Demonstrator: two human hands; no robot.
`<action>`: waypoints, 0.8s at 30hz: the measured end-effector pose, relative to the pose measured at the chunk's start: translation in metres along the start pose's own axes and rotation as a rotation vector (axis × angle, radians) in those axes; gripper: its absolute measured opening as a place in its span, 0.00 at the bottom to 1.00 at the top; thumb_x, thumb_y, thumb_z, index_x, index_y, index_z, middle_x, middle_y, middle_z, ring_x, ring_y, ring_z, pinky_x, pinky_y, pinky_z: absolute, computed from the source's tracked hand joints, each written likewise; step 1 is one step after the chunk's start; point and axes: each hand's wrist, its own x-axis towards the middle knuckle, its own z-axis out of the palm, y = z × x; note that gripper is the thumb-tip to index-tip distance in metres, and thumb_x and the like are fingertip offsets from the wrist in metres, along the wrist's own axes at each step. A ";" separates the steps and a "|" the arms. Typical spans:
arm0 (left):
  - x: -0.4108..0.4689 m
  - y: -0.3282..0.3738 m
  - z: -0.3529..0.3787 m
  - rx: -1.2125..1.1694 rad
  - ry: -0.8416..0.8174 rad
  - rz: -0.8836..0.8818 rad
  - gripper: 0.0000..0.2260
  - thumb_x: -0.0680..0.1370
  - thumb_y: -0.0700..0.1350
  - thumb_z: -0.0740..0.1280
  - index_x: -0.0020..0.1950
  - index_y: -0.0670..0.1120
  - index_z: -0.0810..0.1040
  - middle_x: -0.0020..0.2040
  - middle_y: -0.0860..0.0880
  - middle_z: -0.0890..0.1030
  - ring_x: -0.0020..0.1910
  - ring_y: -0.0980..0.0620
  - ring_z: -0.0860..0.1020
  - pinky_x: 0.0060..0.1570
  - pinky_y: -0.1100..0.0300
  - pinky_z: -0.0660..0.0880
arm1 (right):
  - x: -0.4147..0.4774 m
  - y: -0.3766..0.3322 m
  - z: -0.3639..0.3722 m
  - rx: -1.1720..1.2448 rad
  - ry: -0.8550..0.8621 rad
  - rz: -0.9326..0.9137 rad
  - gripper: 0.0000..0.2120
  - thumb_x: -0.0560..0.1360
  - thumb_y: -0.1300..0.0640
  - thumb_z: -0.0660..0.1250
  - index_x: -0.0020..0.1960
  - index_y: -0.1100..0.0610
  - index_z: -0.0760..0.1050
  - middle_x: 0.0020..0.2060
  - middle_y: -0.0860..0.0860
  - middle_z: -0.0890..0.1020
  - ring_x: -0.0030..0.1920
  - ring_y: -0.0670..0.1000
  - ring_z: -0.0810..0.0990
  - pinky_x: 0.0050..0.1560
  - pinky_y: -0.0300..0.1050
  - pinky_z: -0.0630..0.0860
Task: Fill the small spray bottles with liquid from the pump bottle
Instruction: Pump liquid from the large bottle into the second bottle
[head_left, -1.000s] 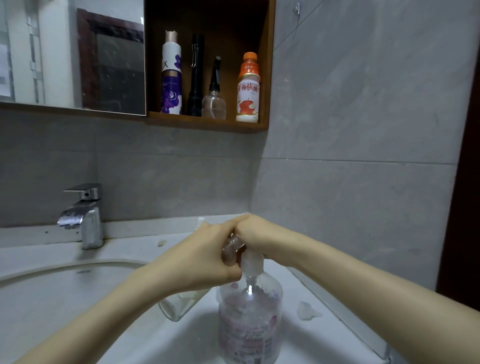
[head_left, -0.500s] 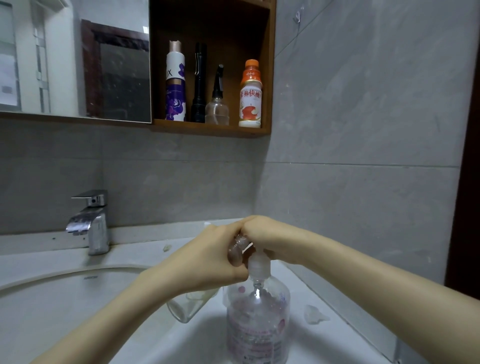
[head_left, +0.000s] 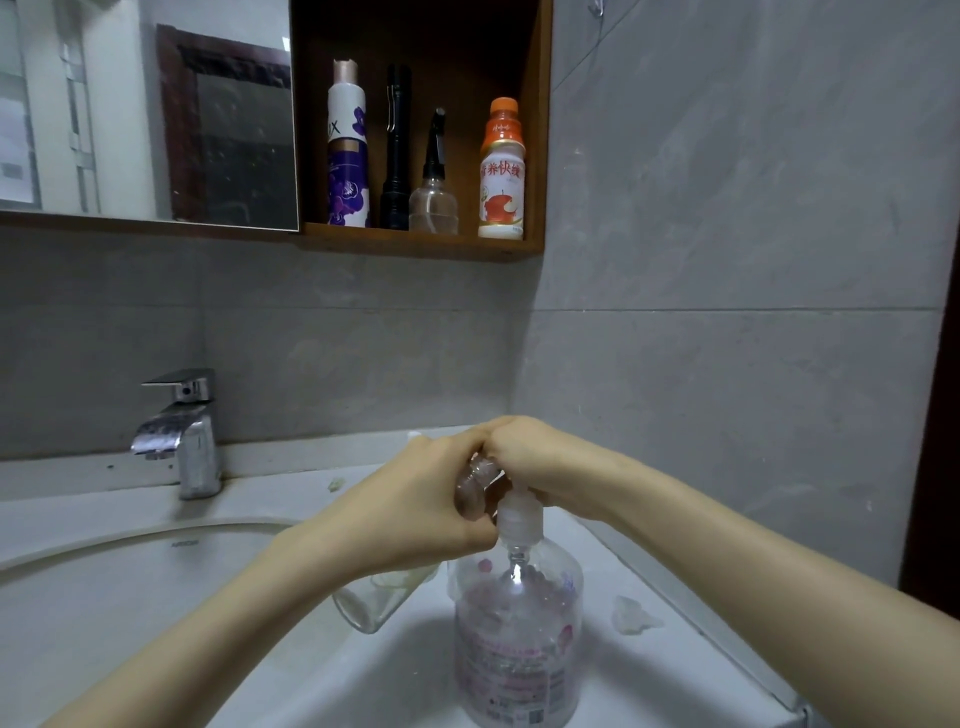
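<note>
Still, little has changed: your left hand (head_left: 415, 512) keeps the small bottle (head_left: 474, 488) clasped and tilted at the spout, while your right hand (head_left: 540, 462) stays curled over the head of the pump bottle (head_left: 519, 629), which stands beside the sink (head_left: 156, 535). Filling seems ongoing; the level is hidden.

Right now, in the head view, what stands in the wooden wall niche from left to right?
White-and-purple tall can → slim black torch → clear plastic spray bottle with black nozzle → orange-capped white drink bottle.
</note>
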 end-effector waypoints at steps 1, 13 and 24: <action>0.000 -0.001 0.001 0.007 -0.004 0.002 0.16 0.65 0.39 0.67 0.40 0.61 0.68 0.35 0.52 0.79 0.33 0.53 0.75 0.33 0.57 0.71 | 0.000 0.001 0.000 0.001 0.000 -0.004 0.16 0.70 0.69 0.56 0.31 0.57 0.75 0.29 0.51 0.79 0.38 0.54 0.77 0.39 0.43 0.73; -0.003 0.002 0.002 0.017 -0.025 0.006 0.14 0.62 0.46 0.62 0.40 0.65 0.68 0.37 0.53 0.80 0.36 0.54 0.76 0.34 0.57 0.72 | 0.004 0.006 0.003 0.039 -0.014 0.032 0.15 0.70 0.69 0.53 0.34 0.59 0.76 0.27 0.51 0.79 0.39 0.58 0.77 0.43 0.48 0.73; -0.002 0.000 -0.001 0.033 -0.018 0.010 0.12 0.62 0.45 0.63 0.38 0.62 0.67 0.35 0.52 0.79 0.34 0.53 0.76 0.34 0.55 0.72 | 0.008 0.002 0.004 0.034 0.040 0.050 0.14 0.69 0.67 0.53 0.37 0.60 0.78 0.33 0.55 0.81 0.36 0.56 0.79 0.38 0.43 0.75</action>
